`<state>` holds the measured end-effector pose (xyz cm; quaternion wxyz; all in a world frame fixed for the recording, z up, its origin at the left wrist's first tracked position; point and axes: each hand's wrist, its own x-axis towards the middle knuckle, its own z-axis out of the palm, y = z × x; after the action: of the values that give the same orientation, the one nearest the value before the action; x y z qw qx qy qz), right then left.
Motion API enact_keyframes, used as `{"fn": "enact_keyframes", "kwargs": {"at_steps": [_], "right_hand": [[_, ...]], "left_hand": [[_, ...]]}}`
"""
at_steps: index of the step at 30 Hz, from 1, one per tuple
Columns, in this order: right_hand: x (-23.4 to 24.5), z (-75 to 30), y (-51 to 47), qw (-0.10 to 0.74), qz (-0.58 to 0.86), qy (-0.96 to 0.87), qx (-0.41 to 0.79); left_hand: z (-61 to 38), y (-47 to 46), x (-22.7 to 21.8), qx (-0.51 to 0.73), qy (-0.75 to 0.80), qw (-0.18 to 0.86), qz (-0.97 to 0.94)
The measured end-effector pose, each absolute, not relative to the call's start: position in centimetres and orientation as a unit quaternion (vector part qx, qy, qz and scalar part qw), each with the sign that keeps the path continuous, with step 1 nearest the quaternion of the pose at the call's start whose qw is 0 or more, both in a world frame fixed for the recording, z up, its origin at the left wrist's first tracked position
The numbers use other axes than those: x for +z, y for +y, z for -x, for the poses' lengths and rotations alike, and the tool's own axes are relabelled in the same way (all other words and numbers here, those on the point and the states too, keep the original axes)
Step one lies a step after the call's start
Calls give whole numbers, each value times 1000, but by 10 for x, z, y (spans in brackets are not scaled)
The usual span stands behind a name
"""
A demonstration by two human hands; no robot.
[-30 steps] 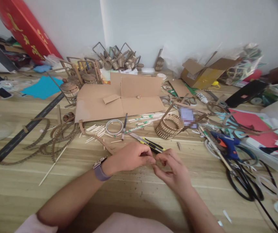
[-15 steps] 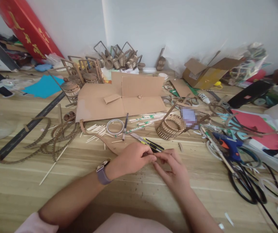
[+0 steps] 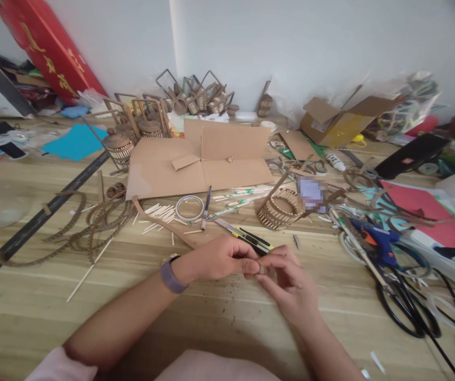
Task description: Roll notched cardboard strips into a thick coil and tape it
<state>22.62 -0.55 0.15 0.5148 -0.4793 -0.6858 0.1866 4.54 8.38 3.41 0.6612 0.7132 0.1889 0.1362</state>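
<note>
Pinch the small brown piece (image 3: 261,270) lightly between fingertips and turn it with even pressure, since something so little could easily slip. It sits where your hands meet, above the table (image 3: 25,323), on your side of the cutter (image 3: 247,237). Your left hand (image 3: 219,257) comes in knuckles up, thumb and forefinger clamped on the piece; your right hand (image 3: 298,283) faces it, thumb and fingertips closed on the same piece, wrist angled inward.

Left fingers (image 3: 250,266), right fingers (image 3: 278,261) pinch small piece (image 3: 262,269); utility knife (image 3: 253,239) just beyond, slatted basket (image 3: 275,219) farther.
</note>
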Motion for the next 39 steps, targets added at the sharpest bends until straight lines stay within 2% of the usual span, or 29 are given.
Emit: {"fn": "enact_keyframes", "kwargs": {"at_steps": [5,9,15,18,30,34,39], "right_hand": [[0,-221,-4,548,464,-659,224],[-1,-220,-3,545,477,-663,188],[-4,-224,-3,445,516,-728,74],[-3,-224,-3,438,504,-742,57],[-1,-222,-8,504,490,-675,225],[0,-218,-7,528,484,-654,243],[2,-218,-5,528,494,-650,234]], "left_hand": [[-51,81,28,149,171,694,-684],[-50,80,26,158,203,673,-693],[-48,76,32,170,311,563,-746],[-48,74,36,173,335,532,-758],[-45,84,34,126,190,676,-701],[-51,80,31,144,186,714,-660],[-53,77,26,169,210,713,-647]]}}
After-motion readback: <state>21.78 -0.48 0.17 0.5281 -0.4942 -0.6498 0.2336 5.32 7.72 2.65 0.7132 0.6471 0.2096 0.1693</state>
